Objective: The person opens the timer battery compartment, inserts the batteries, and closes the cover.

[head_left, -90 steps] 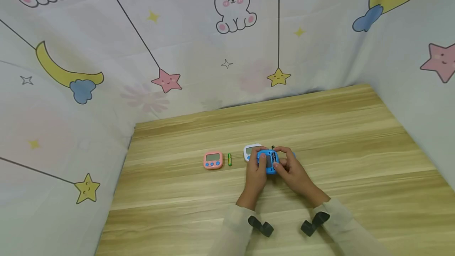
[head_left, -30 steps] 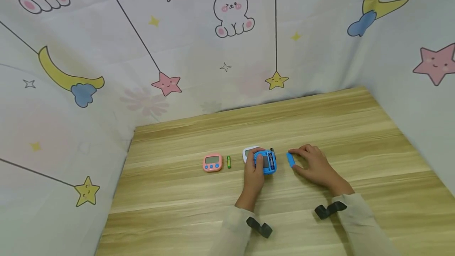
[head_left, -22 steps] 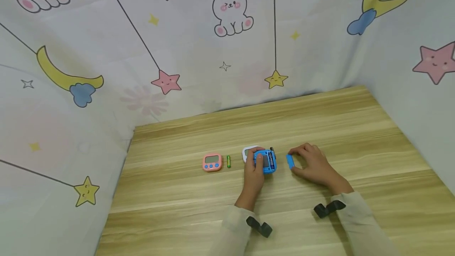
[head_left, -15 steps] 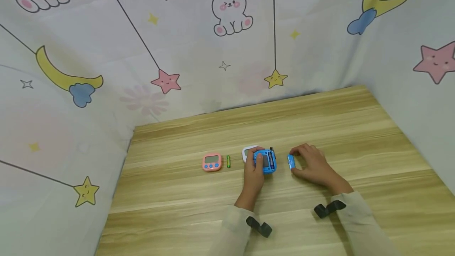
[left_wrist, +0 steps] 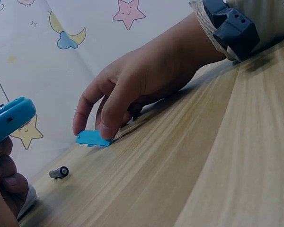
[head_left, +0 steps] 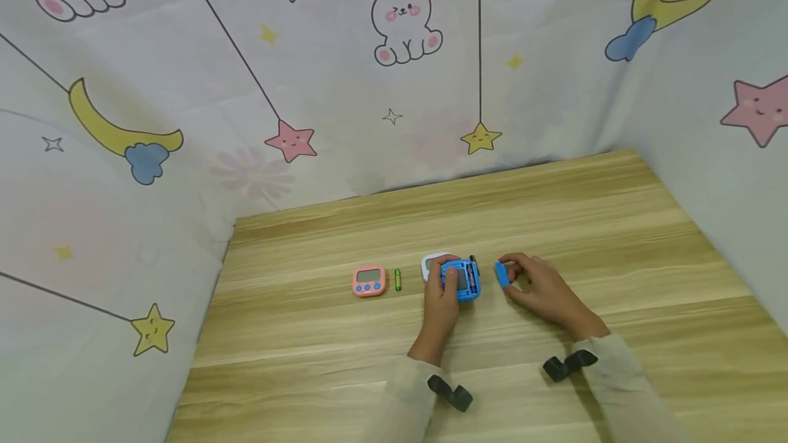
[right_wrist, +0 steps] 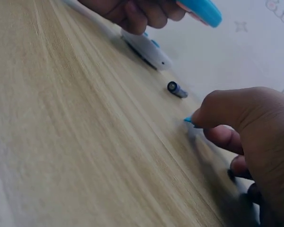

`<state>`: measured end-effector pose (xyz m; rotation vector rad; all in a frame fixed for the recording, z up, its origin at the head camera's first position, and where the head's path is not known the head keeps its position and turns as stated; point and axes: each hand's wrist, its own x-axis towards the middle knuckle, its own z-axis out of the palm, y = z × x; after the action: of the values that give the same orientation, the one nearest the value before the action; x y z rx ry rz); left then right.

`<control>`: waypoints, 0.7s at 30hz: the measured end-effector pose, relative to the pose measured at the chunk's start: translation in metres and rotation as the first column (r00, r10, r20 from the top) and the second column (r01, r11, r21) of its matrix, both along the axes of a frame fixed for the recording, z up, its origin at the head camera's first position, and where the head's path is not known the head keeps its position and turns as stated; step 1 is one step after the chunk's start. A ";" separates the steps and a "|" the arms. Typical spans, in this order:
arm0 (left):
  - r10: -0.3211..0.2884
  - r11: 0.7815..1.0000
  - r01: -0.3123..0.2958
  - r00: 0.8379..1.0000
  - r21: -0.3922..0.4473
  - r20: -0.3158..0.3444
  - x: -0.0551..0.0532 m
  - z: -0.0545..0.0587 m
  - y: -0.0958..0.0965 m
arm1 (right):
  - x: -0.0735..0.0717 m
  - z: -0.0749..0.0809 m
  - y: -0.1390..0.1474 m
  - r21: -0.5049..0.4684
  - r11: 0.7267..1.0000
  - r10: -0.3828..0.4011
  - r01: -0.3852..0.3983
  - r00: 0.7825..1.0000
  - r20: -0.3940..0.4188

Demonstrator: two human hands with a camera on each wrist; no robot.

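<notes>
"Who is pictured?"

"A person at a wood-grain table (head_left: 308,361). Right of centre in the head view, the left hand (head_left: 440,298) grips the blue timer (head_left: 460,294), back up. Nearer the frame's right, the right hand (head_left: 543,290) pinches the blue cover (head_left: 501,275) between thumb and finger."

"How far along is it?"

"Partway, by appearances. The cover is off and apart from the timer; the bay shows open, with what looks like a dark battery (head_left: 473,279) inside. Refitting the cover would seem to be outstanding. A loose battery (left_wrist: 59,172) lies on the table, between the hands in the left wrist view."

"And at centre frame?"

"A pink timer (head_left: 369,282), screen up, a green battery (head_left: 397,280) just to its right. A white timer (head_left: 429,264) is partly hidden by the left hand."

"Materials?"

"Smooth plastic cases with rounded corners; a thin, narrow cover, small tabs along one edge; slim, cylindrical batteries. Behind, a softly creased white cloth (head_left: 345,67) bears moons, stars and a rabbit."
</notes>
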<state>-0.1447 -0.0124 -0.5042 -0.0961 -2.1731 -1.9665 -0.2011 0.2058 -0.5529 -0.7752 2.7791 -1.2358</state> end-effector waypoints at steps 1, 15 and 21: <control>0.001 1.000 -0.001 1.000 0.000 0.001 0.000 0.000 0.000 | 0.000 0.000 0.000 -0.008 1.000 -0.001 0.001 1.000 -0.006; 0.005 1.000 -0.005 1.000 -0.004 0.021 0.001 0.002 -0.001 | 0.006 0.005 -0.007 -0.118 0.990 -0.076 0.079 0.997 0.034; 0.004 1.000 -0.004 1.000 0.000 0.005 0.000 0.000 -0.001 | 0.013 0.010 -0.016 -0.308 0.945 -0.057 0.111 0.982 0.180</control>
<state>-0.1443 -0.0131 -0.5037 -0.0878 -2.1749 -1.9665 -0.1885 0.1902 -0.5429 -0.5330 2.5352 -1.7066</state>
